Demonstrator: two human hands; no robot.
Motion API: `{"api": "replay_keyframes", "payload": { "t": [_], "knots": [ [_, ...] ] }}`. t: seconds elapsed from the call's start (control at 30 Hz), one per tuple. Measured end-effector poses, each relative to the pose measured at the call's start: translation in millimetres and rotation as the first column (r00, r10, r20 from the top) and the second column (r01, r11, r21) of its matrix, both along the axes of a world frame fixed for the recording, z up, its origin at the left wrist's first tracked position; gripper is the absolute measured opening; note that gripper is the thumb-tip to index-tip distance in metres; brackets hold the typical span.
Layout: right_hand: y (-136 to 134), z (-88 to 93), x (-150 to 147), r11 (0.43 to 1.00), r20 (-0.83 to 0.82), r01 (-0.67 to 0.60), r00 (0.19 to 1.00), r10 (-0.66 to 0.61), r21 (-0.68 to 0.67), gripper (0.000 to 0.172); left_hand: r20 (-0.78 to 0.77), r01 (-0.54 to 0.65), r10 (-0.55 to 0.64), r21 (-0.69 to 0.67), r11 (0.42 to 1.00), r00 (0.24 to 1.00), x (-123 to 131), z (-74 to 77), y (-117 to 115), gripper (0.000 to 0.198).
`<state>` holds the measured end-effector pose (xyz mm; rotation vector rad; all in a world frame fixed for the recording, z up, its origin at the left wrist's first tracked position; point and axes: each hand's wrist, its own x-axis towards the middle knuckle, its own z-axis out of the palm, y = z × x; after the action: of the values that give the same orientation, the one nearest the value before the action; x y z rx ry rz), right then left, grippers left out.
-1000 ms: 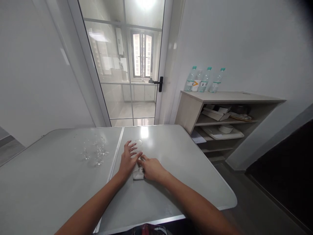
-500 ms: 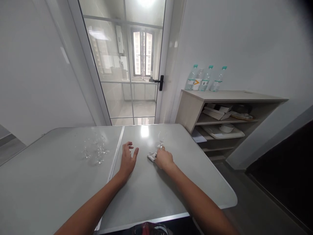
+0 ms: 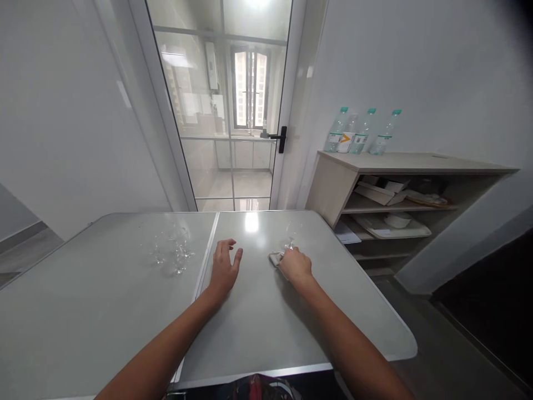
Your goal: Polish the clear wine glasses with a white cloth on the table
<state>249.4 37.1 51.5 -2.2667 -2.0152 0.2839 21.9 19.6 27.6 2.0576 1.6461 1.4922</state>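
My right hand (image 3: 296, 266) is closed on a folded whitish cloth (image 3: 275, 258), low over the right part of the table. Just beyond its fingers stands a clear stemmed glass (image 3: 290, 242), faint against the tabletop; whether the fingers touch it is hard to make out. To the left, my left hand (image 3: 225, 266) is held with fingers apart and thumb out, nothing in it. Several more clear glasses (image 3: 177, 253) stand close together on the left part of the table, their outlines overlapping.
A metal seam (image 3: 207, 250) divides the grey-white table (image 3: 112, 322). Behind it is a glazed door (image 3: 233, 111) with a black handle. At the right, a wooden shelf unit (image 3: 333, 189) bears plastic bottles (image 3: 360, 133) on top, with boxes, a tray and a bowl inside.
The camera view has turned slightly left. My right hand, the cloth and the nearby glass have shifted a little to the right over the table. My left hand stays open in about the same place.
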Motion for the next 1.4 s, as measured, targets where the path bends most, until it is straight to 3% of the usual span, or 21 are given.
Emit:
{"api": "replay_keyframes", "payload": {
  "t": [0.1, 0.23, 0.4, 0.63, 0.97, 1.13, 1.3, 1.4],
  "knots": [
    [-5, 5.5, -5, 0.998, 0.003, 0.015, 1.000, -0.015, 0.062, 0.034, -0.188, -0.065, 0.083, 0.100, 0.993, 0.979, -4, 10.2, -3, 0.021],
    [-9, 5.8, -13, 0.961, 0.001, -0.187, 0.982, 0.191, 0.205, 0.026, -0.386, -0.137, 0.235, 0.265, 0.954, 0.892, -11, 25.7, -7, 0.024],
    [-8, -4.9, -19, 0.852, 0.004, -0.355, 0.924, 0.383, 0.384, 0.016, -0.416, -0.306, 0.397, 0.268, 0.913, 0.818, -25, 45.4, -5, 0.026],
    [-8, -18.6, -26, 0.827, -0.031, -0.433, 0.880, 0.474, 0.359, 0.015, -0.416, -0.531, 0.564, 0.205, 0.822, 0.713, -36, 69.7, -18, 0.030],
    [-10, -19.2, -32, 0.812, -0.162, -0.482, 0.818, 0.551, 0.329, 0.016, -0.617, -0.628, 0.496, 0.003, 0.778, 0.611, -63, 61.9, -6, 0.044],
    [-11, -19.8, -33, 0.814, -0.229, -0.471, 0.798, 0.557, 0.340, 0.020, -0.702, -0.611, 0.406, -0.053, 0.790, 0.586, -70, 60.7, -7, 0.046],
    [-12, -20.3, -34, 0.789, -0.461, -0.451, 0.643, 0.611, 0.418, 0.051, -0.734, -0.547, 0.319, -0.086, 0.832, 0.600, -66, 63.8, -12, 0.044],
    [-12, -21.0, -38, 0.786, -0.548, -0.435, 0.564, 0.618, 0.439, 0.054, -0.726, -0.491, 0.268, -0.108, 0.865, 0.633, -60, 66.2, -15, 0.047]
  ]
}}
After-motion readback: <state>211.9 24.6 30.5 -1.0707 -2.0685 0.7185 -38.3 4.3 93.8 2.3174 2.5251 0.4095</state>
